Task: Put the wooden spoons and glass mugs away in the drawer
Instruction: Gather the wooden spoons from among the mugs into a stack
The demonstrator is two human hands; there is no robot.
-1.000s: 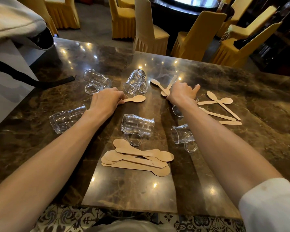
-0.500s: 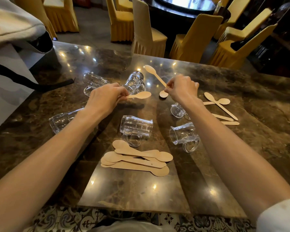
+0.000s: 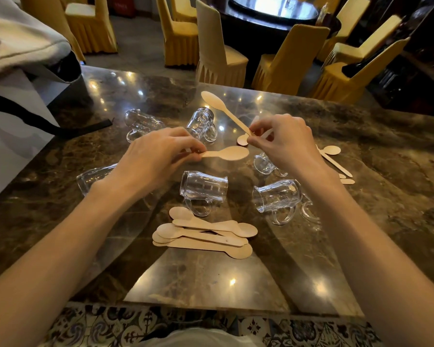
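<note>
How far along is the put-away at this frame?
Early. No drawer is in view. The left hand pinches one wooden spoon; the right hand holds two spoons. The spoon pile and glass mugs remain on the table.

No readable text, label, brand or number shows anywhere; faint raised marks on the clear glass mug (image 3: 204, 186) lying mid-tabletop are illegible.

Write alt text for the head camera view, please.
Over a marble table, the left hand pinches one wooden spoon and the right hand two more. Six glass mugs lie on their sides around a spoon pile.
</note>
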